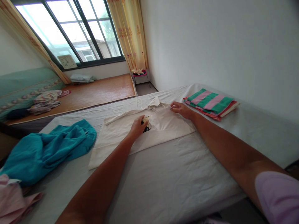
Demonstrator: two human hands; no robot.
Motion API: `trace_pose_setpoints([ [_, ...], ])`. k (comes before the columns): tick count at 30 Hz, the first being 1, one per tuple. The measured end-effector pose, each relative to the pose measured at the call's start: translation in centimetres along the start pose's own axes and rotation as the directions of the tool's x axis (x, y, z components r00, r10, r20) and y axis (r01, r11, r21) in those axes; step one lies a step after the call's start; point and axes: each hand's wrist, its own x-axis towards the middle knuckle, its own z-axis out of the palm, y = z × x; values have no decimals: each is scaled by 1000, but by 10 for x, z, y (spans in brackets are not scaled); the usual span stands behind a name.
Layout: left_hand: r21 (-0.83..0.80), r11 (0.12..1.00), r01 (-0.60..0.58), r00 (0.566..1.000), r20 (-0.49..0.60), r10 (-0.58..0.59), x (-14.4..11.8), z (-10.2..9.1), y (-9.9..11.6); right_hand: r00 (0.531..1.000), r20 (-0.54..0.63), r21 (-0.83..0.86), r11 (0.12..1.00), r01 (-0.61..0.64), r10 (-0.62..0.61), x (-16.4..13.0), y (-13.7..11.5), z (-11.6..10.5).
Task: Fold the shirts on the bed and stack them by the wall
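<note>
A cream-white shirt [114,133] lies spread on the bed, partly folded over, with a bunched, raised bit of cloth at its far edge. My left hand [137,127] rests on its middle beside a dark print [146,126], thumb and fingers apart. At the shirt's far right, my right hand [179,109] pinches the cloth near the edge between thumb and fingers. Just beyond that hand sits a folded stack, topped by a green and pink striped garment [210,101], with red and cream cloth underneath.
A crumpled teal garment [53,149] lies on the left of the grey-white bed sheet [163,180], with pink clothing [16,199] nearer me. Behind is a lower bed with a brown mat [105,88]. A white wall [221,40] borders the right side.
</note>
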Motion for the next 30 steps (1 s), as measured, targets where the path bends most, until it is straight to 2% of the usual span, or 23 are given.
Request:
trace_pose_setpoints([
  [1, 97, 995, -33, 999, 12, 32, 0, 3, 0, 999, 51, 48, 999, 10, -12, -2, -3, -4],
  [3, 171, 981, -91, 995, 59, 82, -2, 8, 3, 988, 149, 96, 995, 20, -34, -6, -6, -13],
  [7, 124, 979, -163, 981, 125, 147, -6, 13, 13, 944, 328, 92, 996, -4, -26, -11, -8, -25],
  [10, 127, 945, -301, 949, 140, 284, -8, 10, 14, 907, 420, -10, 1000, -18, 21, -11, -8, -31],
  [13, 166, 871, -462, 878, 222, 423, -11, 3, 12, 861, 495, -192, 981, -19, 114, -7, -9, -37],
  [14, 188, 846, -498, 857, 252, 449, -12, 1, 11, 870, 473, -274, 962, -5, 140, -6, -10, -38],
  [16, 224, 810, -542, 835, 254, 488, -14, 0, 14, 939, 320, -459, 888, 39, 124, -3, -13, -35],
  [18, 213, 794, -569, 820, 208, 533, -17, 1, 20, 988, 157, -603, 793, 87, 11, -3, -18, -21],
  [19, 191, 786, -588, 807, 201, 555, -20, 4, 24, 989, 143, -635, 762, 126, -43, -5, -20, -10],
  [22, 129, 760, -636, 756, 300, 582, -28, 13, 31, 942, 317, -640, 709, 297, -109, -12, -22, 32],
  [24, 132, 761, -636, 747, 354, 563, -32, 18, 31, 921, 366, -694, 620, 365, -132, -16, -19, 55],
  [27, 133, 784, -606, 766, 362, 531, -35, 21, 26, 952, 268, -829, 467, 307, -151, -18, -9, 67],
  [30, 113, 804, -583, 779, 359, 514, -34, 21, 23, 990, 92, -916, 380, 126, -108, -14, 0, 51],
])
